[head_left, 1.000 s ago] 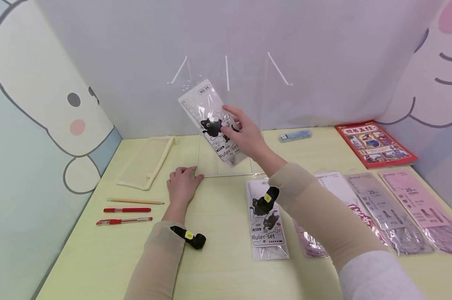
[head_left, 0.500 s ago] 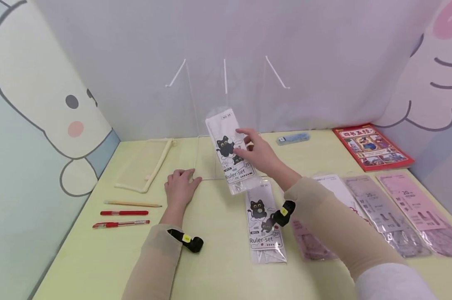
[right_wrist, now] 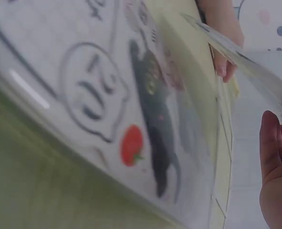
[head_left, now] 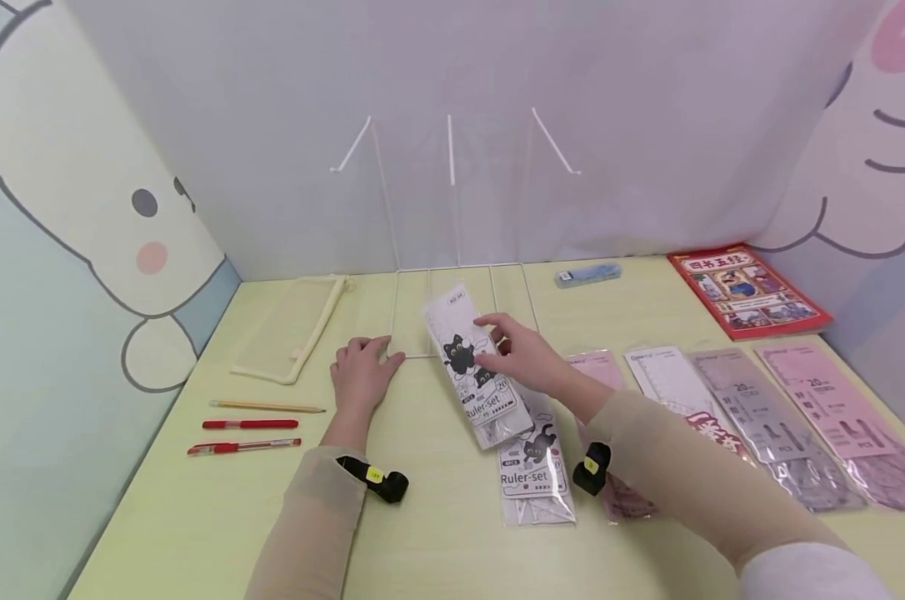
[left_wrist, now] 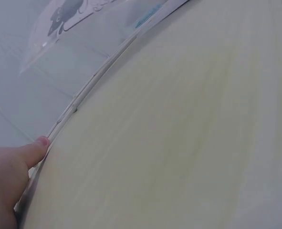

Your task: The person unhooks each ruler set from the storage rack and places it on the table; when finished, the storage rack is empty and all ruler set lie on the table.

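My right hand (head_left: pixel 523 357) pinches a clear-bagged ruler set (head_left: pixel 463 367) with a black-cat card by its right edge. The pack hangs tilted, its lower end overlapping a second cat ruler set (head_left: pixel 531 479) on the table. In the right wrist view, that second set (right_wrist: pixel 102 95) looms close, while the held pack's thin edge (right_wrist: pixel 245 67) reaches my fingers. My left hand (head_left: pixel 364 373) grips the front left corner of a white wire display rack (head_left: pixel 415 357). Its thumb (left_wrist: pixel 41 142) presses the wire in the left wrist view. Several upper prongs (head_left: pixel 451 150) of the rack carry nothing.
Several ruler packs, among them a grey one (head_left: pixel 752 417) and a pink one (head_left: pixel 835 408), lie in a row at right. A red book (head_left: pixel 748 292) and a blue packet (head_left: pixel 587 275) are behind. At left lie a mesh pouch (head_left: pixel 291 329), pencil (head_left: pixel 265 407) and red pens (head_left: pixel 250 424).
My right hand has lowered the ruler set from up near the rack's prongs toward the table and the second set. The left hand has stayed at the rack corner.
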{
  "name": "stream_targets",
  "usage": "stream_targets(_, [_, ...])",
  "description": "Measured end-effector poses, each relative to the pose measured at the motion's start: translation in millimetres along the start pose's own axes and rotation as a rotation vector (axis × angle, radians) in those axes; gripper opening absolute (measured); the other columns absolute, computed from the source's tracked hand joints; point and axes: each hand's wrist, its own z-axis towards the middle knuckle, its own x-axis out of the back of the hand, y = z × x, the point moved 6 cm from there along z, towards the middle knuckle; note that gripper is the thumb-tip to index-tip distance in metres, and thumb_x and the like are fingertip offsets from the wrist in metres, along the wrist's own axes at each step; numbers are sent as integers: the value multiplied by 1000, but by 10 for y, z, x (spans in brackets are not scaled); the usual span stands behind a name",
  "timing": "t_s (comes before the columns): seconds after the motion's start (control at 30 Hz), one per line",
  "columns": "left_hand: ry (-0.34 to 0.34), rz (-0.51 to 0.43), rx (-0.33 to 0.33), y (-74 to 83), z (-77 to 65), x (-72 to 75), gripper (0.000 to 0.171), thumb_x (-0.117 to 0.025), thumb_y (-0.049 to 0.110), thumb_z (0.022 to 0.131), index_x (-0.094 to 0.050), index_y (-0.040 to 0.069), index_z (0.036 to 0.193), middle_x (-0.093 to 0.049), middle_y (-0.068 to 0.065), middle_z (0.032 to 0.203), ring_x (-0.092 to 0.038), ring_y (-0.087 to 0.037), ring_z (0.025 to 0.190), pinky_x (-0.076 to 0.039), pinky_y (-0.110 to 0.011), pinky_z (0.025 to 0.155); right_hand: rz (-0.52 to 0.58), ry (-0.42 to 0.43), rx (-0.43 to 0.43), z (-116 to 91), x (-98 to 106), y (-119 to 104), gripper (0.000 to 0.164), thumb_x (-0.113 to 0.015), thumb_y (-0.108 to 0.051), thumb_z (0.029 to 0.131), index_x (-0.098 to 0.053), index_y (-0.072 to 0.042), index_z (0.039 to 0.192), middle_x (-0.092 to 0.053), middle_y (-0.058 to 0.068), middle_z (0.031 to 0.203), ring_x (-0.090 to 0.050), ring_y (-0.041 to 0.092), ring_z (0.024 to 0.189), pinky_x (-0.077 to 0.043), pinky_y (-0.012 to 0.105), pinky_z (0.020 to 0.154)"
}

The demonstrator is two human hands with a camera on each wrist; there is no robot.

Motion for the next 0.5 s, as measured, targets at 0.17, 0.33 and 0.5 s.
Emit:
stream_targets(0.17, [0,10,0,-3,-11,14,51,-54,51,90,-54,21,132,-43,-15,132,-35,-38,119,-28,-56,94,-37,-64,32,-116,-160,15,59,-70,-23,84,-44,-17,136,-55,2,96,-57,15,75,-49,31,63])
stream_targets(0.33, [0,10,2,-10,-17,8,51,-54,50,90,-54,21,133,-43,-15,132,-35,-37,118,-28,-56,93,-44,-143,54,-194,-286,44,59,-71,-24,83,-44,-12,135,-55,-1,97,-60,11,81,-50,28,69])
stream_targets(0.5, [-1,5,-4,10,-13,5,51,-54,51,90,-54,21,132,-43,-15,133,-35,-38,119,-27,-56,94,-113,-168,36,-275,-362,41,55,-73,-27,81,-49,-9,128,-56,-4,93,-59,8,82,-49,27,72])
